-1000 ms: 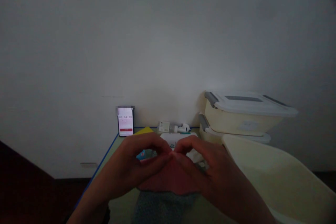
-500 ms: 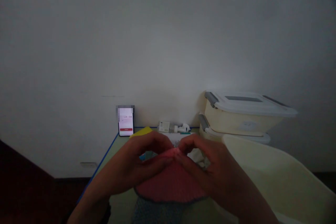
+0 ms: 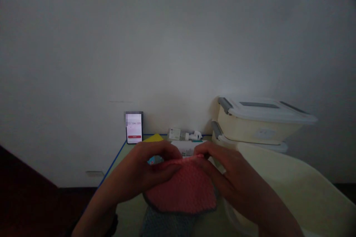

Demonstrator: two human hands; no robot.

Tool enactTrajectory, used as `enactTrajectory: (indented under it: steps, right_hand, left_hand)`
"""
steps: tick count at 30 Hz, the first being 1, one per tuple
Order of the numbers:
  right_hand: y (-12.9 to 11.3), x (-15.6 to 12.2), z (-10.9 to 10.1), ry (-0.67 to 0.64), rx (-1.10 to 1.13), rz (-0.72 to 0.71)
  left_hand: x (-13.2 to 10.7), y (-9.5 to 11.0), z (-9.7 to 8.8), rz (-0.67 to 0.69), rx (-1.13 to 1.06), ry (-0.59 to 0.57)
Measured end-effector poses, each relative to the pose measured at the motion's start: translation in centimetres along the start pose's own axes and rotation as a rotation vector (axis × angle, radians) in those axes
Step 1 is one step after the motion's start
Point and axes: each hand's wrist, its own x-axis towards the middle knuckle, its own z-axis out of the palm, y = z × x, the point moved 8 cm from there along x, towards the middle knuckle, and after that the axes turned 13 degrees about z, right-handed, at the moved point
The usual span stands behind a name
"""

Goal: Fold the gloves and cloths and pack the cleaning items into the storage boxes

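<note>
A pink cloth with a dark trimmed edge hangs from both hands above the table. My left hand pinches its upper edge between thumb and fingers. A short way to the right, my right hand pinches the same edge. Between the two hands the edge runs nearly level, and the lower part droops in a rounded shape. Below it lies a grey-blue fabric, partly covered by the pink cloth. Behind the hands is a white packet or box with print, mostly hidden.
A phone showing a timer leans on the wall. A spray bottle lies at the table's back, near something yellow. Two lidded storage boxes are stacked at right, behind a large cream tub.
My right hand has slid right, away from my left, so more of the cloth's top edge shows between them. The cloth hangs flatter. My left hand has barely moved.
</note>
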Motion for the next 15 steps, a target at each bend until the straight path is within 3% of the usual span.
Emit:
enactTrajectory:
  steps: [6,11,15]
  right_hand:
    - [0.5,-0.6,-0.8,0.058,-0.031,0.054]
    - [-0.3,-0.6,0.3,0.057,-0.047,0.024]
    - [-0.6,-0.2,1.4,-0.039,-0.035,-0.017]
  left_hand:
    - [-0.1,0.2,-1.6,0.076,0.097,-0.002]
    - [0.0,0.5,-0.7,0.075,0.123,-0.027]
    - [0.0,0.9,-0.4,0.081,0.13,-0.031]
